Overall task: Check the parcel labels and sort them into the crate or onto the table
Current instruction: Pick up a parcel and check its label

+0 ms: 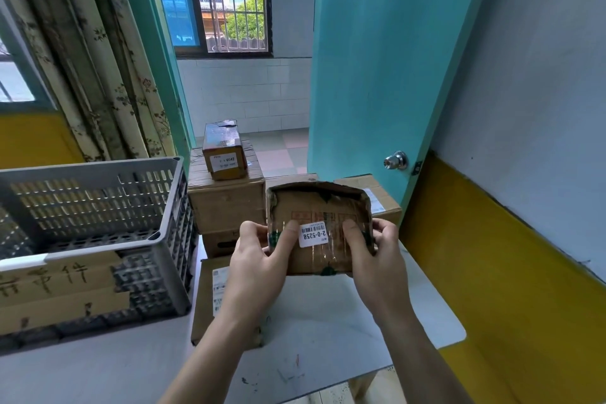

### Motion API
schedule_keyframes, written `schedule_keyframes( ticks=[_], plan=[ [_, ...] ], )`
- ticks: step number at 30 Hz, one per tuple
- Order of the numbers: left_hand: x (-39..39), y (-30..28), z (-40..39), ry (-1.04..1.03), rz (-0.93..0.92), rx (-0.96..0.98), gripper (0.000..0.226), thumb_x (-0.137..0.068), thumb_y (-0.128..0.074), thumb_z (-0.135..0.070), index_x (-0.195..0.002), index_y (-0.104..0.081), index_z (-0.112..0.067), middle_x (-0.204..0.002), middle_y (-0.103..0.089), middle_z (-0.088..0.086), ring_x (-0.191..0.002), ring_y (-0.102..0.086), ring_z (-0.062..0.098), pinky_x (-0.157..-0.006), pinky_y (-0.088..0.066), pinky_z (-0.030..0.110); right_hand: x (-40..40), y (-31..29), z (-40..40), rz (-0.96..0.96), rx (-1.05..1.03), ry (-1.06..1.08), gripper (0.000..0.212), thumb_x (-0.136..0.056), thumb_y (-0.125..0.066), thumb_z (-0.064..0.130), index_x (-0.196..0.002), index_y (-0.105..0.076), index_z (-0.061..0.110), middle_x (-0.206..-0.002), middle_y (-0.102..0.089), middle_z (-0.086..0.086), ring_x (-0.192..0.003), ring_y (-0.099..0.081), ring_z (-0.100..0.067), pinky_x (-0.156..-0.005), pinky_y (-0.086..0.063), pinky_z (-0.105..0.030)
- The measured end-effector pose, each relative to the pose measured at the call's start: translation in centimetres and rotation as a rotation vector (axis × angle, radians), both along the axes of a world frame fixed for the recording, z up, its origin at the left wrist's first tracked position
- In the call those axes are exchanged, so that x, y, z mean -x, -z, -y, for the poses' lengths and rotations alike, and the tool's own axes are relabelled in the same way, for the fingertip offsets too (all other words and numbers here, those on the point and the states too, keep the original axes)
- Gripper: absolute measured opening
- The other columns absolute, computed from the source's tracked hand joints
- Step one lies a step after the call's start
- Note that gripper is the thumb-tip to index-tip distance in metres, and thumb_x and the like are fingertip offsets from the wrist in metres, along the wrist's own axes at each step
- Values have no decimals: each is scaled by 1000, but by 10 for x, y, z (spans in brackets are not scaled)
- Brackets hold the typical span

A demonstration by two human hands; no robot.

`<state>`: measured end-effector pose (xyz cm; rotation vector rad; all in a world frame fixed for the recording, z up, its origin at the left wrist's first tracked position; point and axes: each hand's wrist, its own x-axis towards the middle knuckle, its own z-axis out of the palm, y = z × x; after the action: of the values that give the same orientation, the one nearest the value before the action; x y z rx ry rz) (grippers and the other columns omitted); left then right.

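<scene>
A turquoise door [387, 69] stands open beside a barred window [234, 0], floral curtains [108, 75] and grey-and-yellow walls [531, 128].

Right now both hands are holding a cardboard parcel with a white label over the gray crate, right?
Not quite. The head view shows both hands, left hand and right hand, holding the cardboard parcel with its white label over the table, beside the gray crate.
</scene>
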<state>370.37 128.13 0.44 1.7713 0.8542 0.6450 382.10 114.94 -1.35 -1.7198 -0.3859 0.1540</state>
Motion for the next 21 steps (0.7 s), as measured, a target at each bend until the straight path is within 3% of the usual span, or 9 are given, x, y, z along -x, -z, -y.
schedule_keyframes(
  ticks=[4, 7, 10, 13, 15, 17, 19, 21],
  plan=[
    [-2, 1, 3, -14, -31, -49, 36, -92, -59, -63, -91, -39, -33, -88, -59, 5, -75, -56, 19, -57, -40, 30, -2, -1, -1, 21, 29, 10, 45, -84, -67, 58, -115, -45, 34, -99, -65, 20, -81, -69, 1, -51, -50, -9],
    [-4, 0, 5, -25, -15, -51, 33, -93, -62, -57, -90, -40, -34, -88, -63, 7, -73, -59, 20, -55, -40, 29, -7, 4, 1, 33, 41, 7, 37, -91, -72, 42, -113, -44, 31, -96, -64, 18, -79, -65, 13, -49, -48, -7],
    [-5, -1, 6, -41, -18, -44, 34, -91, -62, -62, -90, -42, -34, -93, -66, 6, -80, -62, 16, -57, -38, 25, -8, 3, 2, 33, 18, -5, 42, -87, -68, 55, -115, -43, 35, -98, -65, 20, -79, -69, 6, -52, -51, -9],
    [-6, -5, 7, -14, 41, -10, 37, -88, -60, -68, -96, -47, -34, -105, -67, 1, -91, -66, 13, -66, -46, 27, -10, -1, 5, 40, -16, -53, 51, -78, -61, 69, -120, -44, 44, -104, -67, 23, -87, -70, 7, -60, -57, -15],
    [-6, -7, 5, 49, 110, 29, 41, -83, -60, -70, -103, -52, -35, -116, -68, -3, -102, -69, 13, -82, -57, 34, -14, -1, 11, 44, -27, -142, 59, -77, -60, 71, -130, -46, 47, -113, -66, 25, -101, -66, 8, -76, -61, -22],
    [-3, -8, 0, 132, 139, 37, 50, -81, -67, -73, -115, -55, -38, -125, -67, -7, -110, -67, 7, -96, -58, 39, -19, -2, 20, 63, 15, -247, 73, -76, -62, 73, -141, -42, 50, -127, -62, 24, -114, -62, 2, -93, -59, -29],
    [1, -10, -5, 224, 110, -15, 71, -76, -75, -72, -135, -52, -40, -132, -61, -15, -115, -61, -4, -96, -55, 22, -26, -5, 29, 112, 81, -310, 90, -70, -69, 75, -149, -36, 48, -135, -59, 19, -121, -59, -2, -98, -57, -30],
    [1, -13, -8, 265, 61, -128, 86, -73, -78, -64, -149, -43, -42, -135, -54, -20, -117, -57, -8, -89, -52, 11, -34, -7, 35, 143, 100, -311, 95, -71, -80, 70, -151, -36, 43, -132, -61, 22, -118, -59, 3, -92, -57, -20]
  ],
)
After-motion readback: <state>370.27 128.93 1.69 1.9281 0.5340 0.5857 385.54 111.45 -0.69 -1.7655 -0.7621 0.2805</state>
